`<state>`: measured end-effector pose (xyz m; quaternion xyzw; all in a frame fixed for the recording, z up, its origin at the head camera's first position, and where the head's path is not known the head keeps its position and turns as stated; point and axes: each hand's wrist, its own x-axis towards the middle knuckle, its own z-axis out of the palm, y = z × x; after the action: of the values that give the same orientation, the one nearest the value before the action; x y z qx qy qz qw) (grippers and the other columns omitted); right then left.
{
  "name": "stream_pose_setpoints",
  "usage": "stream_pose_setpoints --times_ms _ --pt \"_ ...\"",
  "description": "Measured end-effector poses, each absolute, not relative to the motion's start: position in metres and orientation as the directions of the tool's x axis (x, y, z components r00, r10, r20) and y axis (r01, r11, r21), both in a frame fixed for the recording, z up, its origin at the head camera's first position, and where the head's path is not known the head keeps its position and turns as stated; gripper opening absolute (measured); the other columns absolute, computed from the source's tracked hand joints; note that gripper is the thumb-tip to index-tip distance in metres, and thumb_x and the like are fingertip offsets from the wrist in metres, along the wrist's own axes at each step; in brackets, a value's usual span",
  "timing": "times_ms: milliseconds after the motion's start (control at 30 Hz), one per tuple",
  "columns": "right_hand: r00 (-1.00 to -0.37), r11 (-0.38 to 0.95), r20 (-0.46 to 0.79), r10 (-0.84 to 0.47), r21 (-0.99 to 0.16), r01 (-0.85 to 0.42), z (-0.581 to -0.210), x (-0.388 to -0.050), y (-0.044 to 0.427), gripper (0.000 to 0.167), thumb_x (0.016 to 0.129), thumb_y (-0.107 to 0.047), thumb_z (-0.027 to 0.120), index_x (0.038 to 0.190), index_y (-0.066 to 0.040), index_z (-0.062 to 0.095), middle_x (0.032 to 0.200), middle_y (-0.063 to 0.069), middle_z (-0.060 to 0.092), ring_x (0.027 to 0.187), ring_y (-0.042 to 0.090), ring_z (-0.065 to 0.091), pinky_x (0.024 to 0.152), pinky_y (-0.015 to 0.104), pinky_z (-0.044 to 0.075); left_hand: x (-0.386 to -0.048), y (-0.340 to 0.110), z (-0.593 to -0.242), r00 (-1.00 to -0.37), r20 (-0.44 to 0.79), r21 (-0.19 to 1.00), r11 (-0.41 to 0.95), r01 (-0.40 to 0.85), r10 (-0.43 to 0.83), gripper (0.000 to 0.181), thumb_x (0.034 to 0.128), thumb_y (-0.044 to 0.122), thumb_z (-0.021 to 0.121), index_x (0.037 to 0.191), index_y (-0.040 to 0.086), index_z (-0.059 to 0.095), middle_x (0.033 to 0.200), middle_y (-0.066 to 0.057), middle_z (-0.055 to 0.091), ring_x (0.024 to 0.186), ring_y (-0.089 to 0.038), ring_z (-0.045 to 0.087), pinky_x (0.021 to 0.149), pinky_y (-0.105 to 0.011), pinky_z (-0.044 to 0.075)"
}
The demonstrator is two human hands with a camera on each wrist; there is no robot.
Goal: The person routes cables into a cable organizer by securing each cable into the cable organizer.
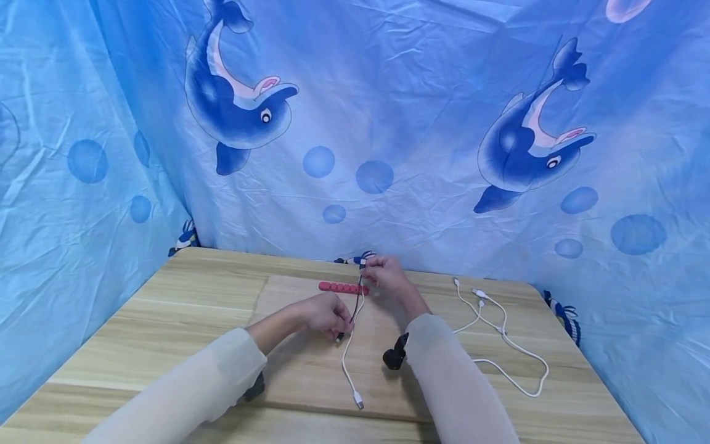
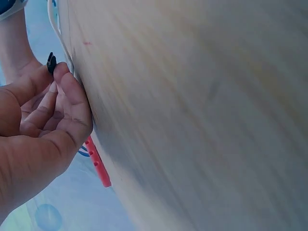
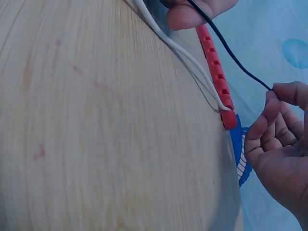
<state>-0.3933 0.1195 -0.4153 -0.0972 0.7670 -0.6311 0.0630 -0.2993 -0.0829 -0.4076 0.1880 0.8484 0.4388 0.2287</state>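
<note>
1. Where the flat rectangular board (image 1: pixel 310 376) lies on the streaky wood-grain table (image 1: pixel 166 320), I have the left hand (image 1: pixel 324 313) above it, thumb and finger pinching the black cable (image 3: pixel 230 51) beside its small plug (image 1: pixel 339 337).
2. Red strip (image 1: pixel 335 287), straight, slim, notched, sits along the board's far edge.
3. Black cable: thin, smooth, strung between both hands, crossing near the strip's right end.
4. White cable (image 1: pixel 345 361) bows from that end to a metal-tipped USB plug (image 1: pixel 357 399) on the board.
5. Right hand (image 1: pixel 388 277) pinches the black cable's far end, other fingers curled.
6. Right side, I see loose white cords (image 1: pixel 527 353) looping across the table.
</note>
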Motion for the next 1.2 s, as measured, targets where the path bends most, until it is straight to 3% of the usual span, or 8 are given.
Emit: stream_pose_setpoints --times_ms 367,633,867,1200 --pt "-0.971 0.222 -0.098 -0.217 -0.974 0.049 -0.419 -0.394 0.113 0.016 0.094 -0.009 0.070 0.108 -0.001 0.068 0.086 0.008 0.071 0.074 0.018 0.064 0.065 0.030 0.051 -0.294 -0.082 -0.409 -0.837 -0.234 0.821 0.561 0.103 0.495 0.006 0.0911 -0.005 0.069 0.087 -0.003 0.073 0.072 -0.002 0.066 0.064 -0.011 0.060 0.063 -0.026 0.058" --pt "-0.978 0.270 -0.079 -0.191 -0.963 0.025 -0.425 -0.398 0.115 0.016 0.091 -0.005 0.075 0.106 0.000 0.073 0.088 0.005 0.072 0.077 0.014 0.065 0.068 0.027 0.055 -0.294 -0.081 -0.409 -0.839 -0.234 0.807 0.580 0.115 0.492 0.005 0.0915 -0.003 0.071 0.087 -0.003 0.073 0.070 -0.001 0.065 0.064 -0.011 0.060 0.062 -0.027 0.059" --pt "-0.986 0.365 -0.050 -0.161 -0.931 -0.012 -0.426 -0.400 0.116 0.012 0.086 -0.006 0.080 0.097 -0.002 0.080 0.078 0.003 0.070 0.070 0.014 0.060 0.063 0.024 0.049 -0.292 -0.078 -0.406 -0.841 -0.234 0.757 0.635 0.158 0.488 0.010 0.0896 -0.002 0.075 0.080 0.001 0.073 0.068 0.001 0.065 0.062 -0.010 0.059 0.061 -0.025 0.058" --pt "-0.990 0.452 -0.068 -0.125 -0.892 0.004 -0.425 -0.400 0.111 0.010 0.084 -0.010 0.083 0.093 -0.005 0.081 0.079 0.002 0.069 0.069 0.015 0.059 0.059 0.024 0.048 -0.293 -0.074 -0.399 -0.836 -0.248 0.664 0.714 0.222 0.490 0.015 0.0897 0.003 0.077 0.076 0.006 0.073 0.064 0.002 0.065 0.058 -0.008 0.059 0.060 -0.023 0.057"
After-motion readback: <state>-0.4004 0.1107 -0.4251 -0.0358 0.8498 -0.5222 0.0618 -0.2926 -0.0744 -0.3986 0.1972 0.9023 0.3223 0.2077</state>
